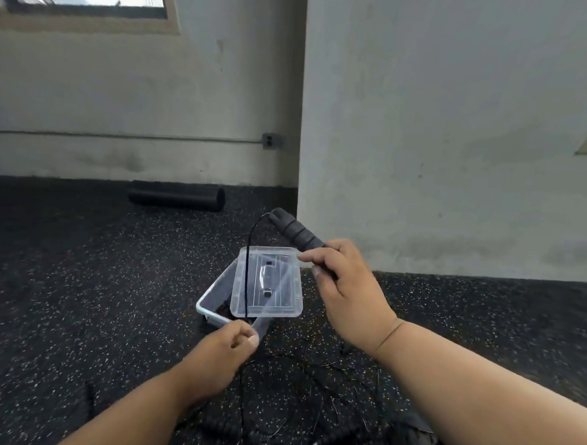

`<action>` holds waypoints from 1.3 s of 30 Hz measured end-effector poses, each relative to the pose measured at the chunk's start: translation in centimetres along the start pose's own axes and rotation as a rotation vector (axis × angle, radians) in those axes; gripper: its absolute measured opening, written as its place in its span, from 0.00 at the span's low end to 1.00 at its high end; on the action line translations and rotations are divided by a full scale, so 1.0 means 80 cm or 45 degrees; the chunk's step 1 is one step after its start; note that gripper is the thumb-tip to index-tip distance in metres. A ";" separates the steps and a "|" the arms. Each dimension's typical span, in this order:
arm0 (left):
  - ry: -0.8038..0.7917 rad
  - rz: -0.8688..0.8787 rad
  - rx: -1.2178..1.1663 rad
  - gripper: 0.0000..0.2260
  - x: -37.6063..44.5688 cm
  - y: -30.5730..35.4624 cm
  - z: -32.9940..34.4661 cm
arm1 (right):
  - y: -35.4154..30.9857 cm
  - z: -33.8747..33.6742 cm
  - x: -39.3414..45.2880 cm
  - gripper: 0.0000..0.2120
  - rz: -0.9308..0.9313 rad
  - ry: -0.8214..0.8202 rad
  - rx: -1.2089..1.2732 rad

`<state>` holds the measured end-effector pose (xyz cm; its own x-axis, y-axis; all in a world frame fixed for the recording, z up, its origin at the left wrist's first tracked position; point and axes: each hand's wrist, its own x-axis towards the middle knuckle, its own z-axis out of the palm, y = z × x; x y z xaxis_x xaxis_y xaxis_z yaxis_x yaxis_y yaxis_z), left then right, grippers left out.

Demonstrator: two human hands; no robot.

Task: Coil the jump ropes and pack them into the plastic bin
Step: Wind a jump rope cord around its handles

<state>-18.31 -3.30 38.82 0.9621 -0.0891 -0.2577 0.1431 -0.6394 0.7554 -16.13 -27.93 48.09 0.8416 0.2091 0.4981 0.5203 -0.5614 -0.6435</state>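
My right hand [346,293] grips a black ribbed jump rope handle [295,231] that points up and to the left. Its thin black cord [247,271] arcs out of the handle's tip and drops down to my left hand [226,349], which pinches it between thumb and fingers. Behind my hands a clear plastic bin [209,301] sits on the floor, with its clear lid [268,282] lying askew across the top. More black cords [310,386] and handles [337,435] lie tangled on the floor below my arms.
The floor is black speckled rubber [77,296]. A black foam roller [177,197] lies by the far wall. A grey wall corner [300,154] juts out just behind the bin on the right.
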 end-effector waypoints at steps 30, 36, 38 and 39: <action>-0.333 -0.179 -0.279 0.20 0.047 -0.016 0.008 | -0.008 0.011 0.044 0.17 -0.074 0.232 0.452; -0.175 -0.197 -0.677 0.23 0.044 0.004 -0.001 | 0.013 0.012 0.047 0.16 0.314 0.117 0.405; -0.087 -0.158 -0.757 0.23 0.045 0.009 -0.012 | 0.023 0.015 0.047 0.15 0.510 0.029 0.425; -0.059 -0.134 -0.796 0.24 0.045 0.011 -0.017 | 0.027 0.016 0.045 0.14 0.585 -0.010 0.421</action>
<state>-14.40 -3.14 39.41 0.9266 -0.0921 -0.3646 0.3580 -0.0812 0.9302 -11.78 -27.37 47.81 0.9927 0.0087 0.1200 0.1166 -0.3154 -0.9418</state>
